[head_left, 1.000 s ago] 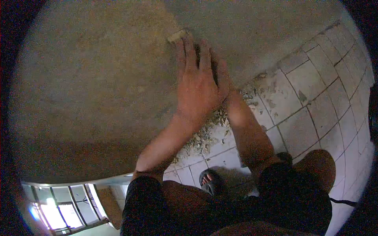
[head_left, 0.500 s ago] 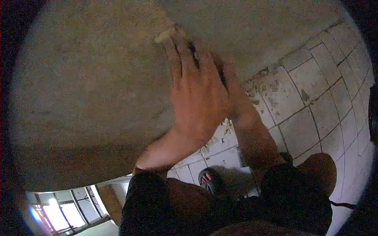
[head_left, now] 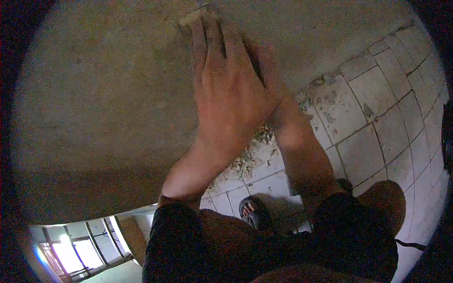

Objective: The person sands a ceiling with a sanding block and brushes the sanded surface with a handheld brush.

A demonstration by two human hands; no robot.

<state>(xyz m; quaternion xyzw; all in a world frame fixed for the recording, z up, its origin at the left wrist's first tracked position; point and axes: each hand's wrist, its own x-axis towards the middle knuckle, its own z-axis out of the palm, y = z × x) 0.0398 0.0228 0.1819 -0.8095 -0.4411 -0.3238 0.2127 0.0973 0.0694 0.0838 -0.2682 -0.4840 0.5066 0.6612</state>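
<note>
My left hand (head_left: 229,89) lies over my right hand, its fingers stretched out flat towards the top of the head view. At its fingertips, a pale, thin-edged piece (head_left: 191,18) shows against a grey-brown wall-like surface (head_left: 104,108); its kind is unclear. My right hand (head_left: 270,70) is mostly covered by the left, close against the same surface. Its fingers are hidden or blurred, and whatever lies under both palms is out of sight.
White floor tiles (head_left: 373,101) run along the foot of the surface. Loose flakes and crumbs (head_left: 245,162) are scattered along that edge. A sandalled foot (head_left: 252,212) stands below my arms. At the lower left is a bright barred window (head_left: 78,254).
Both hands have moved up and slightly left along the surface, together with the pale piece at the fingertips. More of the flakes on the tiles shows below them.
</note>
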